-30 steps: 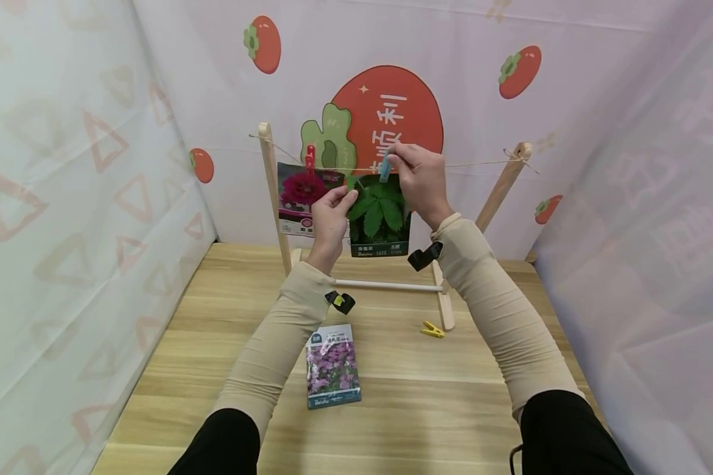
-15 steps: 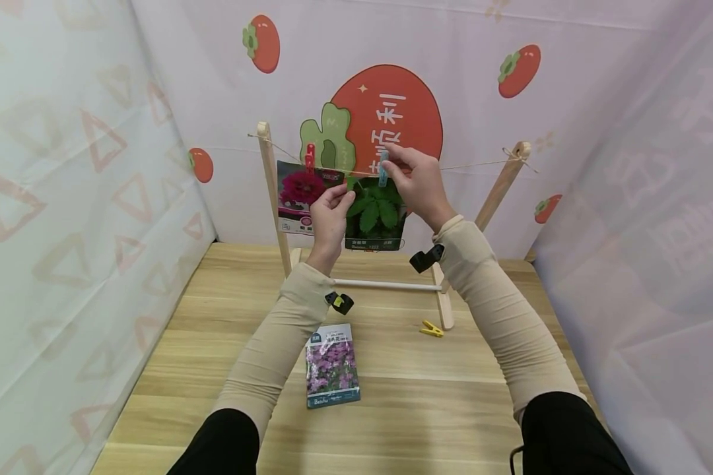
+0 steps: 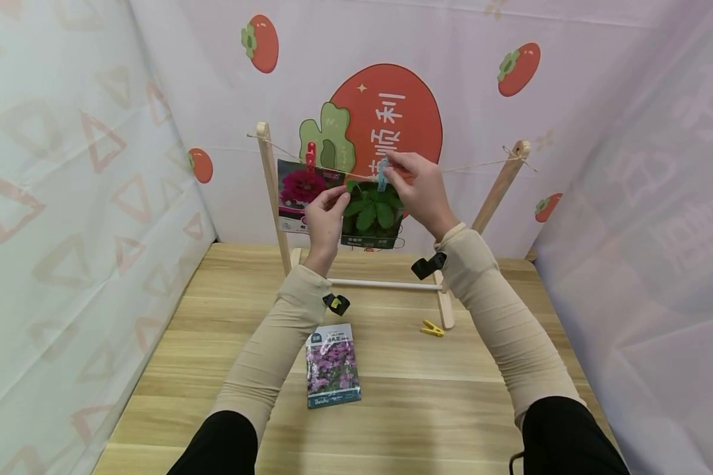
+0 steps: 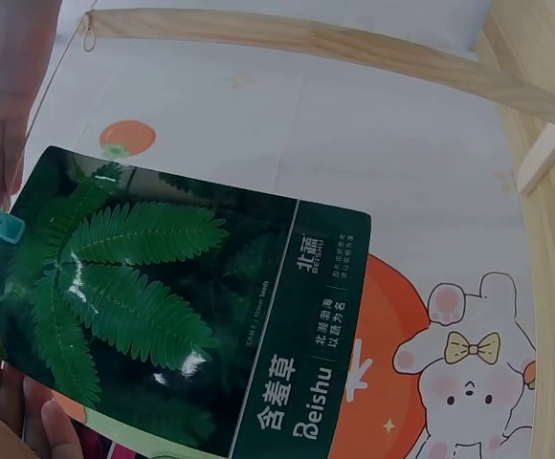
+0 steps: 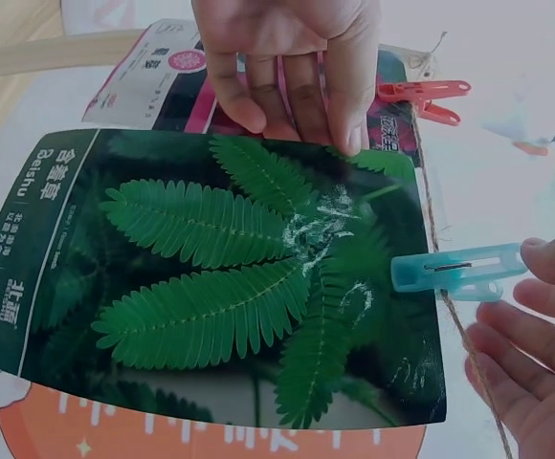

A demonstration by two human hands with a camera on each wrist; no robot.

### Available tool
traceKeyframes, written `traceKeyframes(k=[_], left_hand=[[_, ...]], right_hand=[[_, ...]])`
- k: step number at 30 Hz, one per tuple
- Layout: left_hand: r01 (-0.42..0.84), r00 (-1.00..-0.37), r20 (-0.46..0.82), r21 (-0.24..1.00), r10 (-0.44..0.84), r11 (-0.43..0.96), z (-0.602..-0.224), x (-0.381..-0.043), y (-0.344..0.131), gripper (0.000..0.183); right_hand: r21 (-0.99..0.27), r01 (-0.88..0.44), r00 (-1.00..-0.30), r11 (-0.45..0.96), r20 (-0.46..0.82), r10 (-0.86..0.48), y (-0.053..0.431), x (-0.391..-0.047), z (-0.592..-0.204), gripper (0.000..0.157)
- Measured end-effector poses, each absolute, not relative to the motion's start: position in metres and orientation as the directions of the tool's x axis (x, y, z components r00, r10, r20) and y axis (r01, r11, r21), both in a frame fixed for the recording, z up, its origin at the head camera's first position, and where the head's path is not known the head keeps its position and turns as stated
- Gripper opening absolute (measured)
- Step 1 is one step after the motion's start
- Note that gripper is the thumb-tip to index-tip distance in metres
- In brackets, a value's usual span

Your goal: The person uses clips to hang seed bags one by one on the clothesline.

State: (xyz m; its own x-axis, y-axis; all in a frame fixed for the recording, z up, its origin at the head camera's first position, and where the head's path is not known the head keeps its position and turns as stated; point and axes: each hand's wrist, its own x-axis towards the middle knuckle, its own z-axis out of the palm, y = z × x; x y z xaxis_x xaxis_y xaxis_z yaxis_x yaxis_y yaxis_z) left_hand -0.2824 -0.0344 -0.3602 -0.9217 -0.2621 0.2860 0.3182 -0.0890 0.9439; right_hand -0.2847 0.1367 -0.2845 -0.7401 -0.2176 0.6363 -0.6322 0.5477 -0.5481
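Note:
My left hand (image 3: 324,224) pinches the left edge of a dark green seed packet (image 3: 365,224) with a fern-like leaf picture. A light blue clothespin (image 5: 440,272) sits over the packet's top edge at the string (image 5: 429,201). My right hand (image 3: 422,191) holds this clothespin by its handle end, thumb on one handle and fingers by the other. To the left, a seed packet with a magenta flower (image 3: 300,191) hangs from the string under a red clothespin (image 3: 310,157); my left hand overlaps its right part.
The string spans a wooden frame with two posts (image 3: 499,188) and a white crossbar (image 3: 386,285). On the wooden table (image 3: 214,369) lie a seed packet with purple flowers (image 3: 334,366) and a yellow clothespin (image 3: 432,328). Printed cloth walls (image 3: 469,119) surround the table.
The right hand and the blue clothespin have moved slightly down, with the string pulled lower there. The green packet has shifted a little left and its lower edge tilts back.

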Motion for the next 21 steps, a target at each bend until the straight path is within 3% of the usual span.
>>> traceKeyframes(k=[12,21], left_hand=[[0.304,-0.928,0.266,0.946,-0.26,-0.114,-0.363,-0.282,-0.041,0.022],[0.26,-0.948,0.239,0.962,-0.211,-0.079,-0.374,-0.268,-0.047,0.023]], right_hand=[[-0.446,-0.709,-0.6,0.546,0.789,-0.133,0.15,-0.264,-0.302,0.025],[-0.469,-0.675,-0.638,0.57,0.759,-0.131,0.166,-0.247,-0.328,0.029]])
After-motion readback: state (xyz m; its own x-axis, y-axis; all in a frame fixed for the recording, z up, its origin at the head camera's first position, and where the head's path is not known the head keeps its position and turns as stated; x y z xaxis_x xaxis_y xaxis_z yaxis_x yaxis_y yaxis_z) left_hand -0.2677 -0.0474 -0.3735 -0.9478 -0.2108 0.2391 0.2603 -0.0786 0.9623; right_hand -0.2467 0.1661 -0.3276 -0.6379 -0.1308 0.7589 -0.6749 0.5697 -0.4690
